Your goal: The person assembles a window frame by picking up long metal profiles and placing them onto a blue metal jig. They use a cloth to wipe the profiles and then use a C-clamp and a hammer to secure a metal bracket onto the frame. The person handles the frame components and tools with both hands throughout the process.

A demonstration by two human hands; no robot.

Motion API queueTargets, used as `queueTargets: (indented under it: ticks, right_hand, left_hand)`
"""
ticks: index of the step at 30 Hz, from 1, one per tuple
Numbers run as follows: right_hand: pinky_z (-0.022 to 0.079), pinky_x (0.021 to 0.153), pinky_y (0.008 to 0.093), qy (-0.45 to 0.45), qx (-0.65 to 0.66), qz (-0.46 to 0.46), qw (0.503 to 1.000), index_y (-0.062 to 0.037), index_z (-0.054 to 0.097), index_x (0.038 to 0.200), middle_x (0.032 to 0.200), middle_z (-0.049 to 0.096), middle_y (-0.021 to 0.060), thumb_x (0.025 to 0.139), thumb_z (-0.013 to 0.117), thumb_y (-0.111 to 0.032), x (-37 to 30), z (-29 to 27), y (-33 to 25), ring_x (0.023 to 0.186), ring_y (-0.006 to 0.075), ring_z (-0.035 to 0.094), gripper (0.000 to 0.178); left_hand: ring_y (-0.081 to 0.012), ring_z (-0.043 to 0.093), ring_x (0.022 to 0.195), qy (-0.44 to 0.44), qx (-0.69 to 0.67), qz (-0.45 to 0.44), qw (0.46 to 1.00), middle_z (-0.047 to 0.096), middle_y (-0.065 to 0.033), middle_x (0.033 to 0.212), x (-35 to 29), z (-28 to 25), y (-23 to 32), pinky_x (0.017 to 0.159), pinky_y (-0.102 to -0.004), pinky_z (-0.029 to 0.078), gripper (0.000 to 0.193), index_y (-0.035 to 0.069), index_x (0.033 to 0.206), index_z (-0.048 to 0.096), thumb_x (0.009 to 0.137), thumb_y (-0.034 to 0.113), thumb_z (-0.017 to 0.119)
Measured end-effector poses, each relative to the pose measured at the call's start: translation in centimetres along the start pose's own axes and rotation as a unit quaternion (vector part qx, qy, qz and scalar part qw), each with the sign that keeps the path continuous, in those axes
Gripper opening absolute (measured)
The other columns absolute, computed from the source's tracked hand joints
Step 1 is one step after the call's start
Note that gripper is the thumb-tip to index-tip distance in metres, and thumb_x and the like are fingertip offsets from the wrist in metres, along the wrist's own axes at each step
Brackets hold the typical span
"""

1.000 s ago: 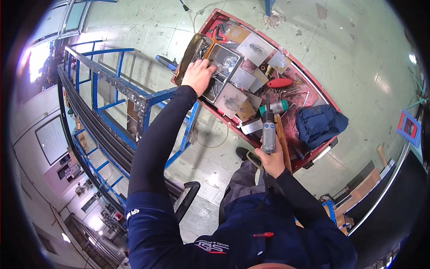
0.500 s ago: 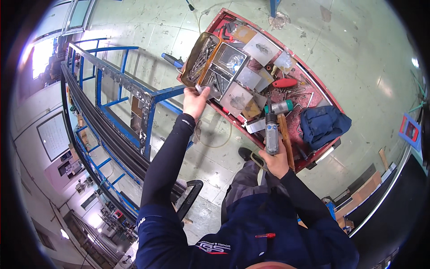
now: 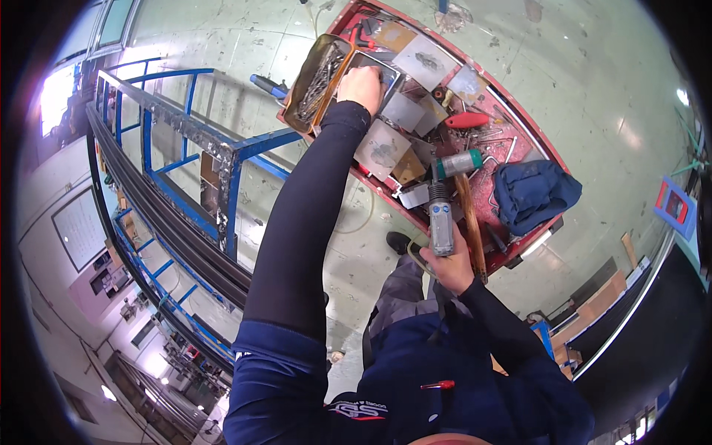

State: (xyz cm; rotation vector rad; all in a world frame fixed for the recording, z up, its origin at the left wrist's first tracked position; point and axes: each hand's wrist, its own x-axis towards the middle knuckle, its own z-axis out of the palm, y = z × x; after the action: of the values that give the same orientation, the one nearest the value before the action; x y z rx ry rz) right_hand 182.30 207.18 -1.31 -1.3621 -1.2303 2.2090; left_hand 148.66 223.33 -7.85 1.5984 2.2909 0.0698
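My left hand (image 3: pixel 362 89) reaches down into the divided tray (image 3: pixel 394 73) at the cart's far left corner; its fingertips are hidden inside. Right beside it lies an open tin (image 3: pixel 308 90) full of long metal bits or screws. Low at the cart's near edge, my right hand (image 3: pixel 455 265) grips a grey air-powered tool (image 3: pixel 441 222), with a hose looping by the wrist. The tool's front end points away from me, close to a green-capped cylinder (image 3: pixel 457 164) and a wooden handle (image 3: pixel 470 222).
The red cart (image 3: pixel 534 141) also carries flat plates (image 3: pixel 383 148), a red-handled tool (image 3: pixel 466 120), hex keys and a dark blue cloth bag (image 3: pixel 535 194). To the left stands a blue metal rack (image 3: pixel 230 156) holding long dark profiles. A blue-handled tool (image 3: pixel 267 85) sticks out past the cart's left edge.
My left hand has moved forward and right, from the tray's near corner into the tray. The right hand keeps its hold on the air tool, nearly in place.
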Motion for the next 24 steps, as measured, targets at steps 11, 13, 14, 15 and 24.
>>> queueTargets:
  ticks: [11, 13, 14, 15, 24]
  right_hand:
    - [0.046, 0.094, 0.0323, 0.005, 0.028, 0.008, 1.0, -0.0013, 0.051, 0.126, 0.112, 0.058, 0.0076, 0.078, 0.072, -0.003, 0.4, 0.1, -0.4, 0.103, 0.016, 0.056, 0.053]
    - [0.046, 0.094, 0.0325, -0.004, 0.017, 0.002, 1.0, -0.0013, 0.051, 0.126, 0.112, 0.058, 0.0076, 0.078, 0.072, -0.004, 0.4, -0.1, -0.5, 0.104, 0.0158, 0.056, 0.053]
    - [0.046, 0.094, 0.0325, -0.003, 0.02, 0.003, 1.0, -0.0012, 0.051, 0.126, 0.112, 0.058, 0.0076, 0.078, 0.072, -0.004, 0.4, -0.2, -0.5, 0.103, 0.0159, 0.056, 0.053]
    - [0.046, 0.094, 0.0324, -0.003, 0.022, 0.005, 1.0, -0.0012, 0.051, 0.125, 0.112, 0.058, 0.0077, 0.077, 0.072, -0.004, 0.3, -0.2, -0.6, 0.103, 0.0161, 0.056, 0.052]
    - [0.048, 0.084, 0.0297, 0.012, -0.028, -0.031, 0.999, -0.0027, 0.053, 0.122, 0.103, 0.057, 0.0054, 0.078, 0.072, -0.003, 0.4, -0.9, 0.4, 0.091, 0.0138, 0.056, 0.048]
  left_hand:
    - [-0.0376, 0.071, 0.089, -0.026, -0.04, -0.003, 0.999, 0.072, -0.0209, 0.089, 0.3, 0.4, -0.1, 0.085, -0.0434, 0.056, 0.02, 0.004, 0.094, 0.073, 0.077, 0.014, 0.07]
    - [-0.0371, 0.071, 0.088, -0.039, -0.049, -0.003, 0.998, 0.072, -0.0206, 0.087, 0.3, 0.5, -0.9, 0.085, -0.0428, 0.056, 0.02, 0.004, 0.093, 0.073, 0.077, 0.014, 0.069]
    - [-0.0367, 0.071, 0.087, -0.036, -0.04, -0.002, 0.999, 0.072, -0.0203, 0.086, 0.5, 0.7, -1.2, 0.084, -0.0425, 0.056, 0.019, 0.004, 0.092, 0.073, 0.077, 0.014, 0.067]
    - [-0.0365, 0.071, 0.087, -0.038, -0.036, -0.002, 0.999, 0.072, -0.0203, 0.086, 0.4, 1.0, -1.4, 0.084, -0.0423, 0.056, 0.02, 0.004, 0.093, 0.073, 0.077, 0.014, 0.067]
    - [-0.0144, 0.069, 0.076, 0.064, -0.305, -0.063, 0.948, 0.073, -0.0055, 0.084, -0.2, -0.4, -2.7, 0.076, -0.0293, 0.055, 0.02, 0.0, 0.097, 0.07, 0.078, 0.005, 0.071]
